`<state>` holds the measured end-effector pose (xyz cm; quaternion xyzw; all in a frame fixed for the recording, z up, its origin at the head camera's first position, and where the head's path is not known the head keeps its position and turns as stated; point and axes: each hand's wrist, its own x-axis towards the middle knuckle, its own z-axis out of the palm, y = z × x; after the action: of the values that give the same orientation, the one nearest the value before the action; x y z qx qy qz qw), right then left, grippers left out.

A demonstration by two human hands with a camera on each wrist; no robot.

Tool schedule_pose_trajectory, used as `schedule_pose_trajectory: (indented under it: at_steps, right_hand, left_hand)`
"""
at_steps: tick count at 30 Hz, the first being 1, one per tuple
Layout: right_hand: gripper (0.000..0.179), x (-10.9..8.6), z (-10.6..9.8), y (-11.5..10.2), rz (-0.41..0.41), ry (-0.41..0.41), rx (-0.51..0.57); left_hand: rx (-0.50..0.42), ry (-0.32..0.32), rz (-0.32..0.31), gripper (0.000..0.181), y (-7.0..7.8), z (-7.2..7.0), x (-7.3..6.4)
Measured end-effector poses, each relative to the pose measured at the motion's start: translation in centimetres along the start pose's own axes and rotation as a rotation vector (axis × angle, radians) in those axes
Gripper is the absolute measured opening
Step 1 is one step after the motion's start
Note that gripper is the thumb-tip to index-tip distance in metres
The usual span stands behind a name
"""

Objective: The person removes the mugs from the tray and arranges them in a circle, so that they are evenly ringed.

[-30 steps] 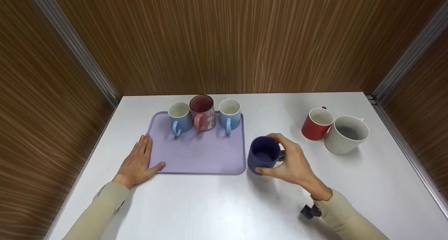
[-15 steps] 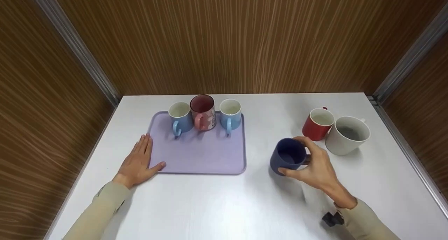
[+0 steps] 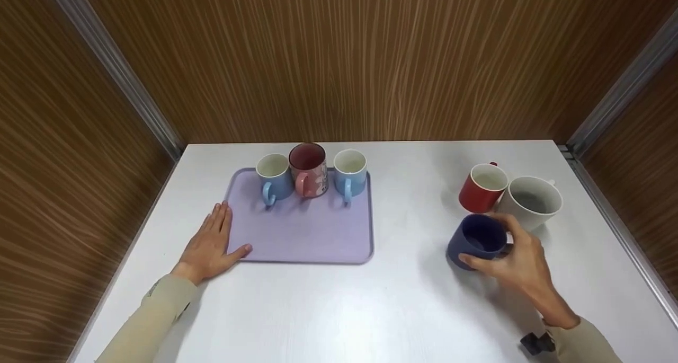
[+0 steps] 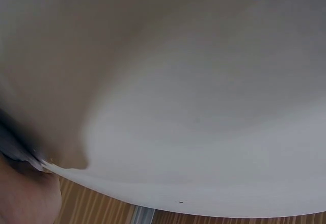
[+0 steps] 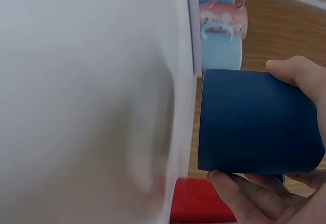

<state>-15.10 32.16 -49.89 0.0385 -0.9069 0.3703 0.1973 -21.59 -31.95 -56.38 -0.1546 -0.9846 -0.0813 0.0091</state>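
Observation:
My right hand (image 3: pixel 522 262) grips a dark blue mug (image 3: pixel 471 244), thumb on its near side and fingers on the far side, with the handle toward the palm. In the right wrist view the blue mug (image 5: pixel 260 122) sits between thumb and fingers, just off the white table surface. Right behind it in the head view stand a red mug (image 3: pixel 476 196) and a larger white mug (image 3: pixel 516 209). My left hand (image 3: pixel 206 246) lies flat with straight fingers along the left edge of a lilac tray (image 3: pixel 302 241), its thumb over the near left corner.
Along the tray's back edge stand a blue mug (image 3: pixel 278 185), a pink patterned mug (image 3: pixel 317 177) and a light blue mug (image 3: pixel 356 183), handles facing me. Wood-grain panels (image 3: pixel 339 61) wall in the white table (image 3: pixel 318 315) at the back and sides.
The right hand has carried the dark blue mug rightward, from beside the tray's right edge to just in front of the red and white mugs. The left hand has stayed in place.

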Motion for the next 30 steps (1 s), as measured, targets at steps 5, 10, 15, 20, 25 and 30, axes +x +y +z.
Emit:
schedule_pose_trajectory:
  at_steps: [5,10,15,20,25,30]
  right_hand:
    - [0.090,-0.2,-0.8,1.1,0.047,0.017,-0.044]
    - [0.090,-0.4,-1.6,2.3,0.094,0.037,-0.079]
    - [0.091,-0.7,-2.3,3.2,0.157,0.052,-0.105]
    - [0.093,-0.8,-2.7,3.9,0.199,0.041,-0.104]
    - [0.094,-0.9,-2.9,4.4,0.242,0.042,-0.102]
    - [0.095,-1.0,-3.0,4.8,0.275,0.045,-0.095]
  left_hand:
    - [0.000,0.003,0.000,0.111,0.0,0.1,0.0]
    - [0.005,0.002,-0.002,0.111,0.0,0.1,-0.1]
    - [-0.003,0.009,0.001,0.110,0.0,-0.1,0.0]
    - [-0.004,0.005,0.001,0.110,0.0,-0.1,0.0]
    - [-0.006,0.001,0.003,0.110,-0.1,0.0,-0.1]
    - [-0.001,0.004,0.004,0.110,0.0,-0.1,-0.1]
